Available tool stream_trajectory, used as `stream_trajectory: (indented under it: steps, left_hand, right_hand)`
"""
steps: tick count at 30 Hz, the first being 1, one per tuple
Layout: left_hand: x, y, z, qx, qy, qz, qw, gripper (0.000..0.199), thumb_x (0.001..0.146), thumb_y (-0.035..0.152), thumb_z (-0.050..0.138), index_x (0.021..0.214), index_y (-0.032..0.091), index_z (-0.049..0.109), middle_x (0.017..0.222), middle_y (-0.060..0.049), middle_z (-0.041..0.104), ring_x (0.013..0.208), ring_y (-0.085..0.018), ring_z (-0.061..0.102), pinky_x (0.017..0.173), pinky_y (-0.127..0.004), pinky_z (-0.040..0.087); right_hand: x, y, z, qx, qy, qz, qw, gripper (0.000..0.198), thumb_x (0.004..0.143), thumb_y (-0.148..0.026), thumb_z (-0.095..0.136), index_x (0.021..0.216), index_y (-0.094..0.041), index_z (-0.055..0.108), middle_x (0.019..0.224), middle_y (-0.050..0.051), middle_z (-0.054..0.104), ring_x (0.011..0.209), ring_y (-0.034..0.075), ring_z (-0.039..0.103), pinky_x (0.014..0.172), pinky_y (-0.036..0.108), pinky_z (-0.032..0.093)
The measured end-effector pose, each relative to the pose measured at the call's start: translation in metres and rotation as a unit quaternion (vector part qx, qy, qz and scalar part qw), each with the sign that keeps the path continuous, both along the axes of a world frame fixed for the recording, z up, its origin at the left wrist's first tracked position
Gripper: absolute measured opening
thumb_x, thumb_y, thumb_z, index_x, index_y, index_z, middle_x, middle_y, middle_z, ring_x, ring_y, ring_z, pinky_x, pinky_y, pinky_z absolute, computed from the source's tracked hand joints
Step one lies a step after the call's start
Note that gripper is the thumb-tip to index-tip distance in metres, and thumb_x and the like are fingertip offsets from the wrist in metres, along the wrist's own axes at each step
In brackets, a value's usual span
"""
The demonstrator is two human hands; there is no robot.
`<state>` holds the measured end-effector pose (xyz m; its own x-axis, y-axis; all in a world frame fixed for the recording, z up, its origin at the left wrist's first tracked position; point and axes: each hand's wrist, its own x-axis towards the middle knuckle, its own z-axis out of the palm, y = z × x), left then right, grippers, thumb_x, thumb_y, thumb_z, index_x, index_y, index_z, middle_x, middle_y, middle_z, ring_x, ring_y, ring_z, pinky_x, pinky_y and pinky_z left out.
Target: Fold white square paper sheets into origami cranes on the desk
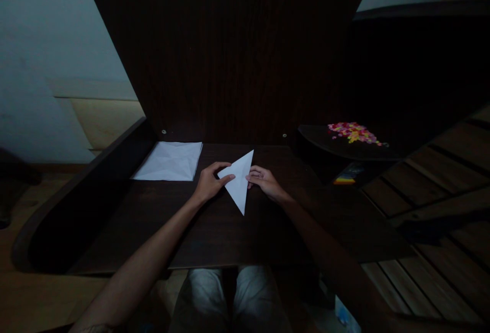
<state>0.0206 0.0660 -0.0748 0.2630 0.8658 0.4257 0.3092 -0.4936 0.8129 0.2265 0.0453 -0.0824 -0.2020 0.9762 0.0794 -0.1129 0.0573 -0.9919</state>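
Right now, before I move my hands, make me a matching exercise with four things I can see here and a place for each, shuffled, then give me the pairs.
Things:
1. Folded white triangle
2. Creased white sheets
3. Small colourful pieces
4. Yellow item

Places:
A. On top of the rounded shelf
B. Between the left hand and the right hand
C. Lower than the shelf top, at the right
D. Lying flat toward the left side of the desk

Pairs: 1-B, 2-D, 3-A, 4-C
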Motion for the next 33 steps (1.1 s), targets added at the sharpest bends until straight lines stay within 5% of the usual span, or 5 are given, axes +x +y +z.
stream_trajectory:
  steps: [5,15,21,28,33]
  left_hand:
    - [0.0,-0.001,0.001,0.084,0.076,0.006,0.994,0.034,0.076,0.03,0.068,0.108,0.021,0.065,0.107,-0.007,0.066,0.101,-0.022,0.057,0.091,-0.04,0.045]
    - [0.003,-0.006,0.006,0.042,0.038,-0.024,0.998,0.04,0.075,0.036,0.069,0.113,0.022,0.064,0.092,-0.003,0.063,0.09,-0.019,0.056,0.088,-0.038,0.044]
    - [0.009,-0.011,0.01,0.005,0.01,-0.021,1.0,0.084,0.056,0.042,0.081,0.131,0.023,0.047,0.108,-0.006,0.054,0.087,-0.017,0.052,0.078,-0.032,0.047]
    - [0.012,-0.011,0.011,-0.062,-0.069,-0.03,0.995,0.057,0.061,0.041,0.077,0.109,0.016,0.058,0.086,-0.003,0.059,0.07,-0.014,0.053,0.062,-0.026,0.045]
    - [0.001,-0.006,0.017,-0.141,-0.16,-0.068,0.975,0.045,0.08,0.055,0.05,0.091,0.015,0.067,0.087,-0.008,0.067,0.085,-0.021,0.062,0.076,-0.033,0.048]
  right_hand:
    - [-0.004,0.0,-0.001,-0.008,0.005,-0.036,0.999,0.027,0.061,-0.033,0.076,0.079,-0.018,0.063,0.069,0.0,0.064,0.052,0.01,0.052,0.047,0.023,0.04]
    - [-0.007,-0.004,0.003,0.017,-0.042,-0.079,0.996,0.032,0.055,-0.036,0.081,0.073,-0.018,0.061,0.06,-0.003,0.058,0.05,0.01,0.049,0.044,0.022,0.035]
    - [-0.009,-0.007,0.005,0.044,-0.058,-0.091,0.993,0.036,0.05,-0.04,0.083,0.064,-0.018,0.058,0.058,-0.003,0.058,0.053,0.011,0.051,0.05,0.024,0.038]
    - [-0.01,-0.006,0.007,0.059,-0.042,-0.14,0.987,0.043,0.052,-0.053,0.079,0.058,-0.02,0.051,0.058,-0.002,0.055,0.056,0.013,0.051,0.052,0.025,0.041]
    - [-0.002,-0.001,0.008,0.034,0.038,-0.203,0.978,0.042,0.057,-0.056,0.075,0.062,-0.02,0.052,0.061,-0.001,0.056,0.057,0.013,0.051,0.053,0.025,0.04]
